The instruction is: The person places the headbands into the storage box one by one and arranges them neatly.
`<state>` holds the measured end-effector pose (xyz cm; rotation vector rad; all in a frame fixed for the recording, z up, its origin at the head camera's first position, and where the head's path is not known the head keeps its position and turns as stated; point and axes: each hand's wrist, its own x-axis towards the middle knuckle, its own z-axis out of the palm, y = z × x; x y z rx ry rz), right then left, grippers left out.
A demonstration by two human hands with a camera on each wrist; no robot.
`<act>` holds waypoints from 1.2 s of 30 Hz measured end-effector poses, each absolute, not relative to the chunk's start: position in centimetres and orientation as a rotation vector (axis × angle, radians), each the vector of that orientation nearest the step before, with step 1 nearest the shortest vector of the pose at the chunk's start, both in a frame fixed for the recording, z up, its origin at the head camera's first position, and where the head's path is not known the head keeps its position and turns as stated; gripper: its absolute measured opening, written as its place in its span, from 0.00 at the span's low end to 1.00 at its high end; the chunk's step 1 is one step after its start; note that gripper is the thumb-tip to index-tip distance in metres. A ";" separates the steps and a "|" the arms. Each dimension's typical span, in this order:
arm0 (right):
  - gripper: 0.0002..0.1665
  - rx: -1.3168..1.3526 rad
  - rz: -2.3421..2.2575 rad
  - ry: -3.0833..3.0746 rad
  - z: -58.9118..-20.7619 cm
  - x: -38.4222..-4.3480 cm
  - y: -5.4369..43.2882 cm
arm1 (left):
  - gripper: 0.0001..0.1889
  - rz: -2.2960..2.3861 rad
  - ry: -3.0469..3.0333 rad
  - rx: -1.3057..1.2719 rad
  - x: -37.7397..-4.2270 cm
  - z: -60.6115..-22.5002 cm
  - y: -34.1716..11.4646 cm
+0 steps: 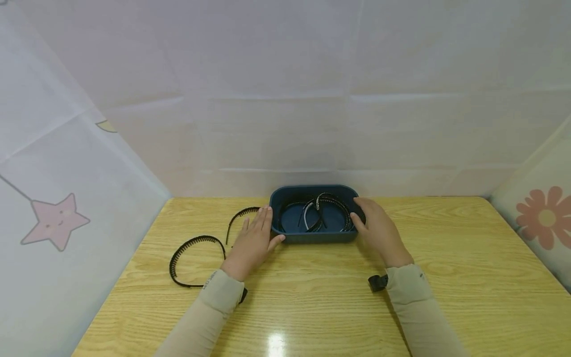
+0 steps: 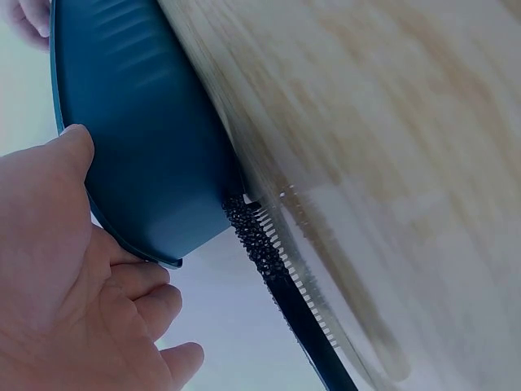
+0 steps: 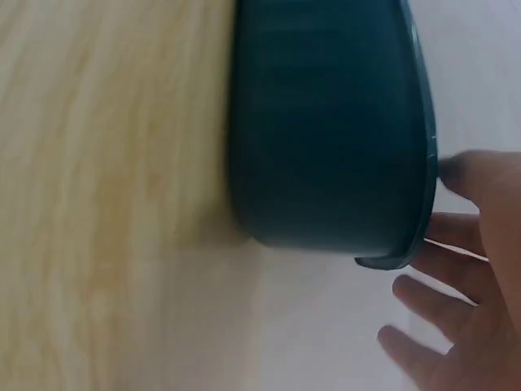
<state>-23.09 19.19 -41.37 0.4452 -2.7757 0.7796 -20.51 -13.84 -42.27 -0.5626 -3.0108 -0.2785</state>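
Note:
A dark blue rounded bin (image 1: 318, 238) stands near the table's back edge, holding several black headbands (image 1: 339, 201), one with a silvery band. At its left end, my left hand (image 1: 253, 245) lies with extended fingers along the rim, its thumb at the front corner. In the left wrist view the thumb (image 2: 77, 147) touches the bin's rim. My right hand (image 1: 379, 228) is at the opposite end, thumb over the rim and fingers loosely spread. Just left of the bin, a black toothed headband (image 1: 234, 218) lies partly hidden behind my left hand.
Another black toothed headband (image 1: 174, 263) lies on the wooden table (image 1: 312, 307), beside my left forearm. A pale cloth backdrop (image 1: 276, 124) rises directly behind the bin, with printed cloth at both sides.

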 end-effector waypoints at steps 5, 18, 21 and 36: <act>0.38 0.526 0.622 -2.836 -41.9 -23.0 19.8 | 0.44 -0.260 -3.012 -0.567 -20.5 -42.3 -13.8; 0.42 0.547 0.499 -2.951 -42.9 -23.2 20.1 | 0.44 -0.314 -3.019 -0.554 -20.8 -42.7 -14.2; 0.43 0.543 0.525 -2.958 -43.1 -23.3 20.0 | 0.42 -0.381 -3.033 -0.514 -20.8 -42.6 -14.8; 0.46 0.522 0.568 -2.935 -43.0 -23.1 19.8 | 0.33 -0.754 -3.004 -0.006 -19.0 -39.3 -25.7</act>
